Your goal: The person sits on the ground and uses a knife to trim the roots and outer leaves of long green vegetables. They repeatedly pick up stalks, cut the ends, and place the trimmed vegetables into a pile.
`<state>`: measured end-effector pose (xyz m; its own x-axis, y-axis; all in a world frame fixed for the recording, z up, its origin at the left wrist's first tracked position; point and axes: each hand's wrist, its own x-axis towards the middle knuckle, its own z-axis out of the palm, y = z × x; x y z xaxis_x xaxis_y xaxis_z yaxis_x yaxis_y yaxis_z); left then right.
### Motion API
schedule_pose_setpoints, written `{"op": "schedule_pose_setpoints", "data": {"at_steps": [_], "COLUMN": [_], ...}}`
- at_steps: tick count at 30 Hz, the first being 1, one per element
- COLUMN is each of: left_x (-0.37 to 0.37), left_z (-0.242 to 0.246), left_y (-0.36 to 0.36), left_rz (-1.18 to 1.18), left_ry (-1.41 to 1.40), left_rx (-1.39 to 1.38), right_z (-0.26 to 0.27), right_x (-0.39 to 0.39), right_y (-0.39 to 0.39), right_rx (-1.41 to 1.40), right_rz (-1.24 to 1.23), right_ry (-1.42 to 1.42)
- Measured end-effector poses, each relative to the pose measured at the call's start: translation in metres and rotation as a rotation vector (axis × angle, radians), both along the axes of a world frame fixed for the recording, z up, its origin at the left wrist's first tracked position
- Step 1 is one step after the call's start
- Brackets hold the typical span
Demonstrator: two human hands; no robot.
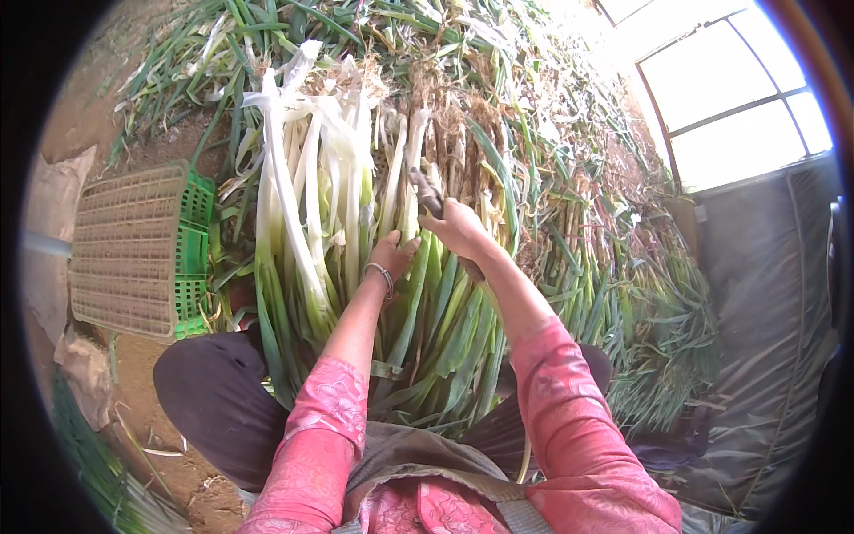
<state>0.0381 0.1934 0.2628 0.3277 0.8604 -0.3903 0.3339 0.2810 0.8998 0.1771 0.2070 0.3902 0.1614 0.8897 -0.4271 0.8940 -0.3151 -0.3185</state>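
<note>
A heap of leeks or large green onions [287, 173] lies before me, white stems and roots pointing away, green leaves towards my lap. My left hand [393, 255] rests on the stems at the middle of the heap, thumb and fingers apart; whether it grips a stem is unclear. Just to its right, my right hand [454, 227] is closed around the dark handle of a tool [427, 190], whose tip reaches over the pale stems. The tool's exact kind cannot be told. Peeled white stems lie left of my hands, while brown, unpeeled ones with roots [460, 143] lie to the right.
An upturned or tilted plastic crate [127, 250] with green sides [193, 250] stands at the left. Leaf scraps [200, 63] cover the ground beyond the heap. More onions [614, 287] lie on the right, beside a dark sheet wall [754, 267]. Green leaves [100, 460] lie at lower left.
</note>
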Motion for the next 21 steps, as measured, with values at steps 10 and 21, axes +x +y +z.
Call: {"op": "schedule_pose_setpoints", "data": {"at_steps": [10, 21], "left_x": [0.005, -0.009], "left_z": [-0.021, -0.028], "left_y": [0.001, -0.017], "left_rz": [0.078, 0.278], "left_ry": [0.164, -0.34], "left_rx": [0.013, 0.016], "right_z": [0.05, 0.048], "right_x": [-0.029, -0.027], "right_y": [-0.134, -0.08], "right_rx": [-0.254, -0.325], "right_rz": [0.181, -0.134], "right_ry": [0.004, 0.09]}}
